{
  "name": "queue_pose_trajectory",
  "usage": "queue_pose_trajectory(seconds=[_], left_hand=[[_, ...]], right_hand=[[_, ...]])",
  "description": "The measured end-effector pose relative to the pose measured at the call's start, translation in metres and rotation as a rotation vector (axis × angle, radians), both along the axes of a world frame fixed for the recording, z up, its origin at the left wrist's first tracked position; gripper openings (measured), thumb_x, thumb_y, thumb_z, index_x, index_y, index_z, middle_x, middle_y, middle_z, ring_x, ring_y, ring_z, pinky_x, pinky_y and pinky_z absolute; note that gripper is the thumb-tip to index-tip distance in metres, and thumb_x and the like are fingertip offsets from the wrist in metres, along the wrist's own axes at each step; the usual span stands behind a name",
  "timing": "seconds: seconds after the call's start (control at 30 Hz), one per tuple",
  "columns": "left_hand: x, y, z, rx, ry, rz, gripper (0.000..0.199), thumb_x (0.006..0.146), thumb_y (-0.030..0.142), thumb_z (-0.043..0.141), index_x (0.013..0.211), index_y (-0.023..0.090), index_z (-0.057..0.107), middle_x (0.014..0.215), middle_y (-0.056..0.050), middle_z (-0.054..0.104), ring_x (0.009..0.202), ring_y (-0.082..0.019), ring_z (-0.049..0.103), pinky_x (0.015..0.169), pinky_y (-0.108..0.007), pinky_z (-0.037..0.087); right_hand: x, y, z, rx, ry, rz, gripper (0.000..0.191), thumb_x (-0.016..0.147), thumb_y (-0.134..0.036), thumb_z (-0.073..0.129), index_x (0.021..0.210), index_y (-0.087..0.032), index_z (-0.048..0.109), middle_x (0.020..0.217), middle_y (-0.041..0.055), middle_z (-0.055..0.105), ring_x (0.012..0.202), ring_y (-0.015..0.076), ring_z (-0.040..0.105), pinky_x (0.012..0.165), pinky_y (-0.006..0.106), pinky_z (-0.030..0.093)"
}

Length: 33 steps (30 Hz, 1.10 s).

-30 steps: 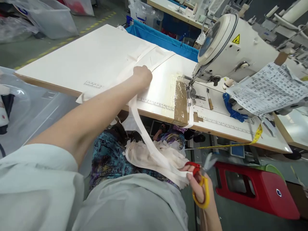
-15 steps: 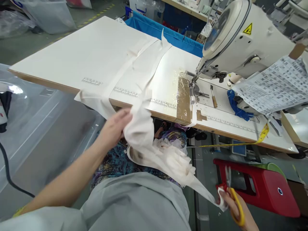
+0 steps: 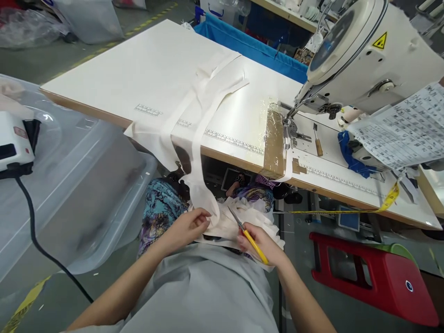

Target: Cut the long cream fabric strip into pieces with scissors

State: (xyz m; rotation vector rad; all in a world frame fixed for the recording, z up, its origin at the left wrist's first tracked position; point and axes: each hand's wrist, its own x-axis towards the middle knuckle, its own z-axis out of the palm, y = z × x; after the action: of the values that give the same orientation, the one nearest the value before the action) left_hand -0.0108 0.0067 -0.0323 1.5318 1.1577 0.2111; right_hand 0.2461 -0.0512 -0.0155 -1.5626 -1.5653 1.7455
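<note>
In the lower middle of the frame, the right hand is closed around yellow-handled scissors, whose blades point up and left over a bunched heap of cream fabric in the person's lap. The left hand is beside the heap, its fingers bent and its thumb close to the fingertips, right at the lower end of a cream fabric strip. The contact is small in the view, so I cannot tell whether a fold is actually pinched there.

The strip runs up from the lap, over the near edge of the white tabletop, and lies loosely across its upper middle part. Another length hangs over the edge just to the left in the frame.

The sewing machine fills the upper right, with a printed sheet hanging in front of it and a blue cloth below. Near its needle area, a small wooden-handled tool lies on the tabletop. A yellow tape measure hangs across the edge at the right. A red plastic stool is at lower right, and a translucent plastic bin at left.
</note>
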Motion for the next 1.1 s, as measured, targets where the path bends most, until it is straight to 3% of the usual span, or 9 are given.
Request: queue_pose_trajectory(seconds=[0.07, 0.17, 0.23, 0.33, 0.47, 0.6, 0.8, 1.1], left_hand=[[0.007, 0.000, -0.024, 0.240, 0.296, -0.030, 0.035, 0.092, 0.034, 0.046, 0.122, 0.018, 0.053, 0.121, -0.013, 0.061, 0.112, -0.026, 0.059, 0.090, -0.034, 0.050], [0.019, 0.012, -0.060, 0.282, 0.513, -0.061, 0.045, 0.094, 0.025, 0.046, 0.137, 0.014, 0.042, 0.144, -0.018, 0.042, 0.121, -0.028, 0.054, 0.095, -0.039, 0.049], [0.026, 0.026, -0.078, 0.224, 0.589, -0.065, 0.042, 0.096, 0.025, 0.046, 0.135, 0.011, 0.044, 0.137, -0.020, 0.048, 0.110, -0.027, 0.060, 0.090, -0.041, 0.051], [0.031, 0.050, -0.094, 0.161, 0.695, -0.089, 0.034, 0.096, 0.032, 0.053, 0.124, 0.012, 0.055, 0.121, -0.013, 0.060, 0.103, -0.024, 0.062, 0.090, -0.044, 0.052], [0.030, 0.068, -0.105, 0.118, 0.756, -0.125, 0.033, 0.094, 0.037, 0.058, 0.117, 0.014, 0.060, 0.116, -0.010, 0.063, 0.102, -0.022, 0.063, 0.088, -0.044, 0.053], [0.029, 0.062, -0.107, 0.140, 0.781, -0.126, 0.039, 0.095, 0.038, 0.054, 0.127, 0.015, 0.053, 0.117, -0.010, 0.062, 0.100, -0.023, 0.063, 0.087, -0.044, 0.053], [0.032, 0.058, -0.108, 0.224, 0.807, -0.123, 0.033, 0.092, 0.036, 0.057, 0.115, 0.012, 0.061, 0.132, -0.014, 0.053, 0.123, -0.029, 0.050, 0.096, -0.046, 0.047], [0.041, 0.082, -0.126, 0.174, 0.846, -0.117, 0.036, 0.091, 0.039, 0.060, 0.118, 0.014, 0.060, 0.131, -0.012, 0.056, 0.125, -0.029, 0.049, 0.105, -0.054, 0.038]], right_hand=[[-0.007, 0.008, -0.007, 0.086, -0.081, -0.006, 0.036, 0.084, -0.053, 0.063, 0.080, -0.020, 0.048, 0.071, -0.0035, 0.051, 0.064, 0.0125, 0.048, 0.059, 0.024, 0.039], [-0.013, 0.014, -0.015, 0.143, -0.125, -0.056, 0.035, 0.084, -0.052, 0.063, 0.079, -0.020, 0.049, 0.072, -0.0030, 0.052, 0.066, 0.0128, 0.046, 0.060, 0.024, 0.038], [-0.015, 0.013, -0.019, 0.139, -0.109, -0.073, 0.035, 0.084, -0.051, 0.063, 0.080, -0.019, 0.049, 0.073, -0.0026, 0.053, 0.067, 0.0129, 0.047, 0.061, 0.024, 0.038], [-0.014, 0.007, -0.023, 0.131, -0.094, -0.073, 0.034, 0.084, -0.051, 0.064, 0.082, -0.019, 0.051, 0.075, -0.0025, 0.053, 0.068, 0.0126, 0.047, 0.061, 0.023, 0.038], [-0.010, -0.002, -0.032, 0.101, -0.095, -0.104, 0.034, 0.082, -0.050, 0.066, 0.082, -0.019, 0.051, 0.071, -0.0031, 0.053, 0.065, 0.0124, 0.046, 0.058, 0.023, 0.037], [-0.012, -0.005, -0.042, 0.080, -0.042, -0.145, 0.032, 0.082, -0.048, 0.066, 0.083, -0.020, 0.051, 0.072, -0.0019, 0.057, 0.066, 0.0136, 0.051, 0.061, 0.024, 0.040], [-0.023, -0.003, -0.050, 0.061, -0.028, -0.147, 0.034, 0.080, -0.049, 0.067, 0.081, -0.020, 0.050, 0.073, -0.0019, 0.057, 0.068, 0.0145, 0.054, 0.063, 0.025, 0.044], [-0.027, -0.008, -0.056, 0.136, -0.148, -0.176, 0.027, 0.080, -0.044, 0.062, 0.077, -0.020, 0.049, 0.066, -0.0032, 0.051, 0.061, 0.0128, 0.047, 0.056, 0.023, 0.038]])
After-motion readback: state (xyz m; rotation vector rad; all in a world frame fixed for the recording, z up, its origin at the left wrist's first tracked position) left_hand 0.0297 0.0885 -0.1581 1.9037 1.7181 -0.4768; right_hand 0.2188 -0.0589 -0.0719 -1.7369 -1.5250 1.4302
